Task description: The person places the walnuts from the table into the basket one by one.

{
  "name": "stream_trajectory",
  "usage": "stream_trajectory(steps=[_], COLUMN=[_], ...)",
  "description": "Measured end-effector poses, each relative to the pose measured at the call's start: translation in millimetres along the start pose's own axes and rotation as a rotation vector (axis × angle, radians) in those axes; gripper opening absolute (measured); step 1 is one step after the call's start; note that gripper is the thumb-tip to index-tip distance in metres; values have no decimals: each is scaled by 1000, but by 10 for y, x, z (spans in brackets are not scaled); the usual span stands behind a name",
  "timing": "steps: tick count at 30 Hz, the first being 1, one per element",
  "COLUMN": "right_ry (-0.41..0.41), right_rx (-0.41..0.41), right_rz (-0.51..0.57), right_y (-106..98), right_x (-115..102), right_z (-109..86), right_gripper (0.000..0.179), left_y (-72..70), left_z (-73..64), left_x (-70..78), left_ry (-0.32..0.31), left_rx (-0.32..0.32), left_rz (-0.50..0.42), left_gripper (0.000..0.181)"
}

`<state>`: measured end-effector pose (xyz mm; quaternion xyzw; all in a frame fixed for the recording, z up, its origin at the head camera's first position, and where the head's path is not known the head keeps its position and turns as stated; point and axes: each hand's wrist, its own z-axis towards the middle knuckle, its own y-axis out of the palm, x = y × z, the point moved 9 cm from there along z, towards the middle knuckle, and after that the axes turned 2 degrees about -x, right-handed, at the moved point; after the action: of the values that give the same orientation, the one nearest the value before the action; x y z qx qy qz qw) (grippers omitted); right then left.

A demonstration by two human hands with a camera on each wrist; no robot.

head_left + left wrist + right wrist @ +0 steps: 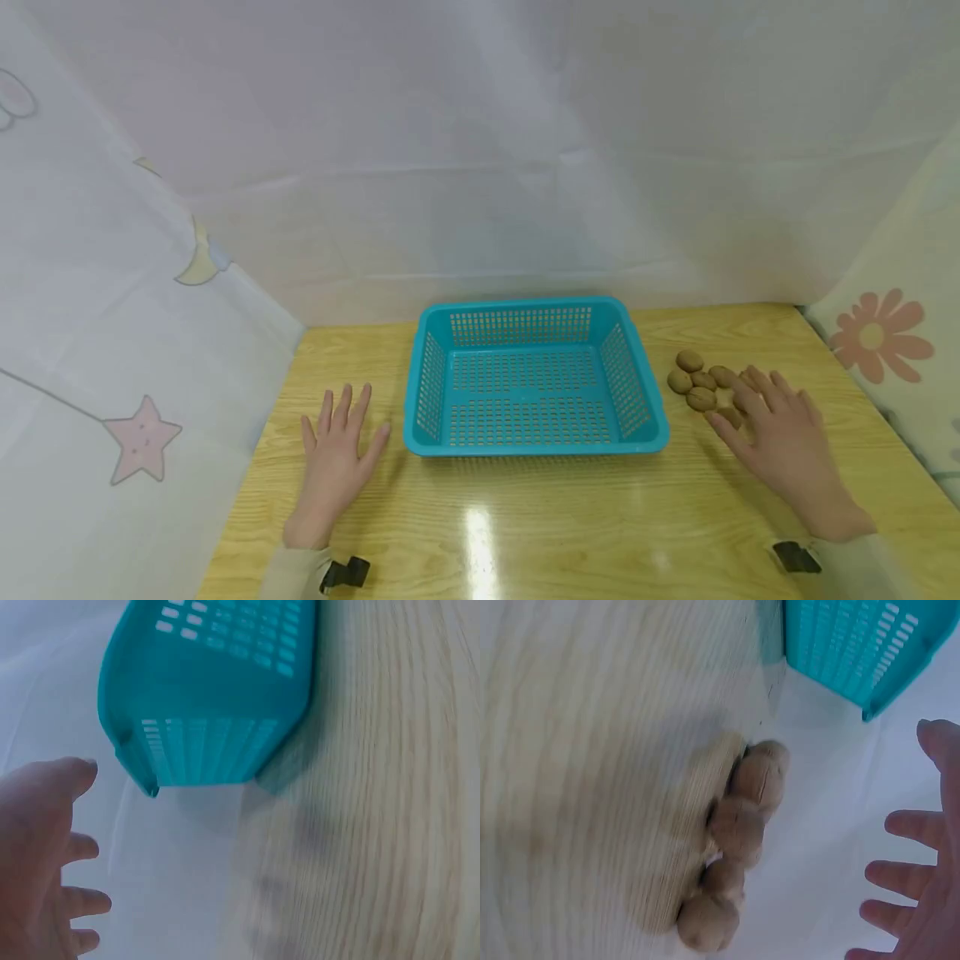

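Several brown walnuts (701, 398) lie in a loose cluster on the table, right of a turquoise plastic basket (536, 447). My right hand (787, 450) hovers over the near right side of the cluster, its fingers spread and partly covering some walnuts. In the right wrist view, the walnuts (737, 829) sit on the wood apart from the fingers. To the left of the basket, my left hand (333, 467) is held with fingers spread, and nothing is in it. The left wrist view shows the basket's corner (202, 690) beyond the thumb, not touched.
The wooden table (555, 525) carries the basket in its middle, near the back edge. A pale cloth (480, 208) hangs behind the table. Printed cloth with a star (142, 440) and a flower (873, 336) borders the left and right sides.
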<state>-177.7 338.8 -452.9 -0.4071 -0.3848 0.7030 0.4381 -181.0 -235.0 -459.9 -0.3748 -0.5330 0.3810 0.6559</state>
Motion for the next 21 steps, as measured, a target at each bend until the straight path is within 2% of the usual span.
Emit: stream_trajectory(steps=[3, 5, 9, 14, 17, 21], right_ry=[-29, -11, 118, 231, 251, 242], right_rx=[49, 24, -121, -269, -365, -445], right_rz=[17, 28, 52, 36, 28, 50], right_y=[-81, -99, -28, 67, 135, 219], right_x=[116, 234, 539, 823, 908, 938], right_z=[-17, -32, -91, -171, -209, -240], right_gripper=[55, 47, 41, 54, 62, 64], left_y=[-23, -9, 53, 175, 263, 375], left_z=[6, 10, 20, 34, 38, 32], left_x=[38, 57, 107, 195, 239, 285], left_ry=[-7, -18, -32, -38, -49, -80], left_rx=[46, 56, 65, 38, 1, -53], left_rz=[-199, -334, -558, -707, -814, -961], left_gripper=[63, 58, 52, 54, 59, 62])
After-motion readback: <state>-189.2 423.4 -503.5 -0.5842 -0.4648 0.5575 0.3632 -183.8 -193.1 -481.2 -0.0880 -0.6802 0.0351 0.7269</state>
